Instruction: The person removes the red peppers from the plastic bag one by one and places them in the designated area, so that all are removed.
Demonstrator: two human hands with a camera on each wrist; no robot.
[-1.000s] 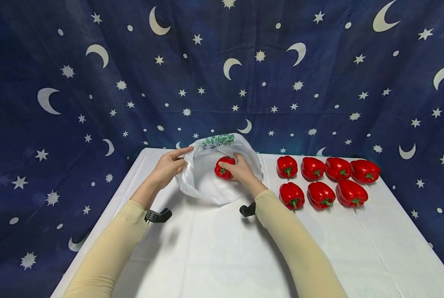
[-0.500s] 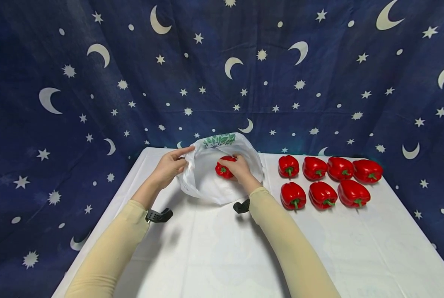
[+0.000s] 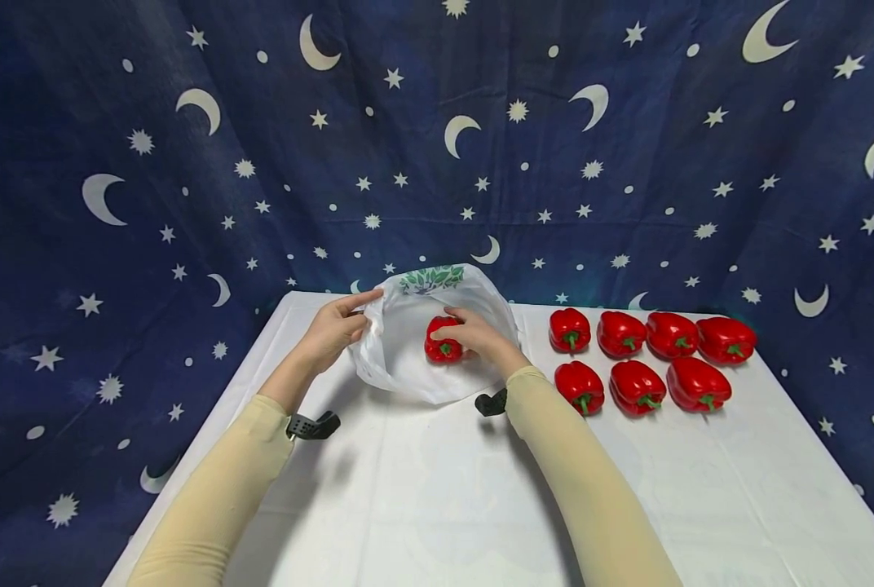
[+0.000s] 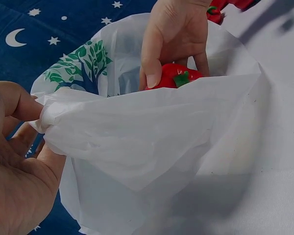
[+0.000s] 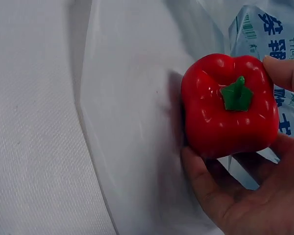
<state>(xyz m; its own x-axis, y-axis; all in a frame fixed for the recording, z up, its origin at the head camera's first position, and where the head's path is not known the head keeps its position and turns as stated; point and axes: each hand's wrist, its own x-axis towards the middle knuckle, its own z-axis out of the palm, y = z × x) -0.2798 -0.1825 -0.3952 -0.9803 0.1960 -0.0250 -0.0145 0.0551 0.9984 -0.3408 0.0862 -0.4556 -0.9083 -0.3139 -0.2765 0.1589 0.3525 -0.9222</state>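
A white plastic bag [image 3: 408, 371] with a green leaf print lies with its mouth open toward me. My left hand [image 3: 330, 333] pinches its left rim; the left wrist view shows the bunched plastic [image 4: 54, 115] between thumb and fingers. Inside the mouth, my right hand [image 3: 484, 338] holds a red bell pepper [image 3: 443, 346] with a green stem. In the right wrist view, thumb and fingers grip the sides of that pepper [image 5: 225, 125], stem facing the camera. The near bag wall hides the pepper's lower part in the left wrist view.
To the right of the bag, several red bell peppers [image 3: 637, 386] lie in two rows on the white-covered table [image 3: 437, 497]. A dark blue curtain [image 3: 408, 147] with moons and stars hangs behind the table.
The pepper in my right hand has come slightly down and nearer, its stem dipping lower. The right hand shifted a little with it. My left hand keeps its pinch on the bag rim.
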